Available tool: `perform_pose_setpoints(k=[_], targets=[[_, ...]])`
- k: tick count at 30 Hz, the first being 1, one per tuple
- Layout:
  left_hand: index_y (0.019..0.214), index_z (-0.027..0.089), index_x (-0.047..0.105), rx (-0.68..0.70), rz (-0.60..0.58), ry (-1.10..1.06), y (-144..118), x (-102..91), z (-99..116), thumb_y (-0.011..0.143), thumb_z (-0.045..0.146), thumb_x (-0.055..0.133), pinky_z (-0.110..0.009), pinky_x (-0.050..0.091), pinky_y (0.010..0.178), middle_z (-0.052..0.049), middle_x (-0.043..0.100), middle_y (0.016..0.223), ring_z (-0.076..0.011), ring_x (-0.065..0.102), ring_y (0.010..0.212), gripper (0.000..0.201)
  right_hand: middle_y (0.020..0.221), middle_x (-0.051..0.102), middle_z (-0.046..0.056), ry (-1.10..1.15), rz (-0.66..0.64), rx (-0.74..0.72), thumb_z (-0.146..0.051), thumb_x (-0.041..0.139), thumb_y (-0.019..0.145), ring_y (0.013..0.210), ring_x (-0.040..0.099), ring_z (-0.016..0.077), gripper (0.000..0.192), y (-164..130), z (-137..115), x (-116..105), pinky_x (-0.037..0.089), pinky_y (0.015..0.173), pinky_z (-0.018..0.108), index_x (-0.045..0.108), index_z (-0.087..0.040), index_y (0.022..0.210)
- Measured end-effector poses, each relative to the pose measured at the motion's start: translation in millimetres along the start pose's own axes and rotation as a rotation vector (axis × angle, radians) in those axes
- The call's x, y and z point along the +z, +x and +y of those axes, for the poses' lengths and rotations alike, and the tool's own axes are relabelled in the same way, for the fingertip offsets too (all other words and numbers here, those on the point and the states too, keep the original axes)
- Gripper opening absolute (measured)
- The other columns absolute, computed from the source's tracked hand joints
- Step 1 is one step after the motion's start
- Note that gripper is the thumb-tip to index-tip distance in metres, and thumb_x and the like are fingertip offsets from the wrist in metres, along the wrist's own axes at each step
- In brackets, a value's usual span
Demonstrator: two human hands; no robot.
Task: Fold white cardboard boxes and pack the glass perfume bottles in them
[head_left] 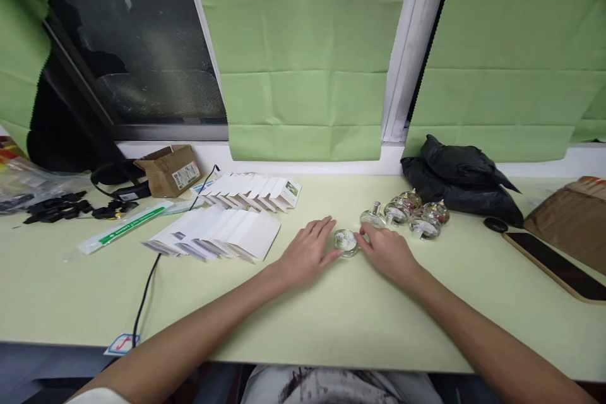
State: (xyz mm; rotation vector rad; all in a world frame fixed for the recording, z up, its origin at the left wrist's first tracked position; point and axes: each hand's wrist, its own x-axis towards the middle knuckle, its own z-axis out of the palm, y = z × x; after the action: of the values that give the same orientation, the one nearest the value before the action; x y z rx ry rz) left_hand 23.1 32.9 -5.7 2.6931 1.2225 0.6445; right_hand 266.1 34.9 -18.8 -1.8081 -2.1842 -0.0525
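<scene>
Left of centre, flat white cartons (pixel 222 237) fan across the worktop (pixel 331 315). The left hand (pixel 307 251) lies palm-down, fingers spread, touching a round glass bottle (pixel 346 242) at mid-frame. The right hand (pixel 386 249) pinches its other side, forearms angled inward.

So on the pale green bench (pixel 331 322) a small round glass bottle (pixel 346 242) sits between the left hand (pixel 308 252) and right hand (pixel 387 251). A cluster of clear glass bottles (pixel 408 211) is just behind-right, crumpled black plastic bags (pixel 461 180) further back. Fanned white flat cartons (pixel 222 233) lie left, a dark phone (pixel 556 265) far right.
</scene>
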Motion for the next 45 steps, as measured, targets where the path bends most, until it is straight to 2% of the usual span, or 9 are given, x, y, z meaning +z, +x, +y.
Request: perform_pose_setpoints(k=[4,14,17,20,26,29,34,41,45], targets=[[0.156,0.023,0.042,-0.024,-0.094,-0.147,11.5,13.2,0.7,0.106,0.056,0.045,-0.051,0.039,0.113,-0.014,0.055,0.152,-0.0333,0.046,0.140,0.061,0.085,0.075,0.013,-0.025,-0.065,0.014,-0.060,0.035,0.108,0.078,0.070,0.0292,0.050,-1.0,2.5,-0.9,0.033,0.062,0.032,0.065,-0.021,0.100],[0.155,0.025,0.046,-0.099,-0.064,-0.340,13.9,22.2,-12.2,0.100,0.054,0.058,-0.053,0.034,0.116,-0.013,0.060,0.143,-0.0327,0.049,0.135,0.063,0.083,0.072,0.009,0.158,-0.127,-0.015,-0.066,0.037,0.105,0.075,0.067,0.0275,0.049,-3.7,3.4,-4.5,0.032,0.062,0.031,0.057,-0.022,0.100],[0.157,0.028,0.043,-0.102,-0.058,-0.445,13.5,19.8,-12.5,0.095,0.049,0.067,-0.047,0.039,0.114,-0.012,0.056,0.143,-0.0291,0.055,0.127,0.069,0.076,0.068,0.003,0.285,-0.080,-0.039,-0.062,0.042,0.105,0.067,0.061,0.0233,0.041,-3.9,1.3,-9.3,0.033,0.062,0.031,0.056,-0.023,0.102],[0.151,0.028,0.049,-0.114,-0.021,-0.553,13.8,17.7,-9.4,0.086,0.045,0.079,-0.038,0.049,0.100,-0.010,0.055,0.137,-0.0253,0.059,0.117,0.073,0.073,0.062,-0.002,0.506,0.011,-0.069,-0.054,0.044,0.107,0.064,0.055,0.0193,0.031,-6.5,-6.7,-15.2,0.037,0.063,0.030,0.054,-0.025,0.104],[0.106,0.021,0.069,-0.080,-0.039,-0.593,15.7,13.3,2.2,0.090,0.044,0.074,-0.031,0.047,0.077,-0.004,0.064,0.100,-0.0202,0.059,0.090,0.028,0.095,0.062,0.003,0.673,0.085,-0.258,-0.045,0.051,0.106,0.082,0.057,0.0198,0.022,-15.2,-24.6,-16.8,0.046,0.074,0.032,0.060,-0.026,0.109],[0.093,0.020,0.070,-0.055,-0.034,-0.570,14.2,10.5,5.3,0.088,0.045,0.075,-0.030,0.045,0.077,-0.003,0.065,0.091,-0.0215,0.057,0.092,0.026,0.107,0.061,0.007,0.673,0.078,-0.356,-0.039,0.051,0.107,0.096,0.058,0.0223,0.018,-14.2,-25.7,-14.8,0.048,0.086,0.035,0.062,-0.026,0.115],[0.098,0.018,0.070,-0.148,-0.115,-0.686,11.3,11.2,8.0,0.091,0.047,0.071,-0.027,0.039,0.065,0.001,0.065,0.084,-0.0146,0.051,0.071,0.030,0.108,0.065,0.006,0.669,0.103,-0.379,-0.034,0.053,0.107,0.104,0.058,0.0241,0.015,-11.7,-24.8,-10.6,0.047,0.094,0.037,0.061,-0.027,0.118],[0.100,0.018,0.072,-0.203,-0.135,-0.702,10.9,11.0,9.2,0.088,0.055,0.071,-0.026,0.032,0.056,0.004,0.057,0.072,-0.0121,0.042,0.061,0.038,0.101,0.065,0.005,0.662,0.120,-0.345,-0.035,0.046,0.109,0.091,0.060,0.0217,0.017,-7.2,-25.4,-23.4,0.048,0.083,0.034,0.059,-0.026,0.112],[0.096,0.019,0.070,-0.176,-0.090,-0.671,10.6,10.6,10.1,0.090,0.052,0.072,-0.027,0.039,0.064,0.001,0.066,0.082,-0.0153,0.053,0.070,0.034,0.109,0.065,0.009,0.688,0.393,-0.244,-0.040,0.047,0.108,0.096,0.062,0.0233,0.024,4.9,-11.5,-42.1,0.049,0.090,0.037,0.058,-0.024,0.122]])
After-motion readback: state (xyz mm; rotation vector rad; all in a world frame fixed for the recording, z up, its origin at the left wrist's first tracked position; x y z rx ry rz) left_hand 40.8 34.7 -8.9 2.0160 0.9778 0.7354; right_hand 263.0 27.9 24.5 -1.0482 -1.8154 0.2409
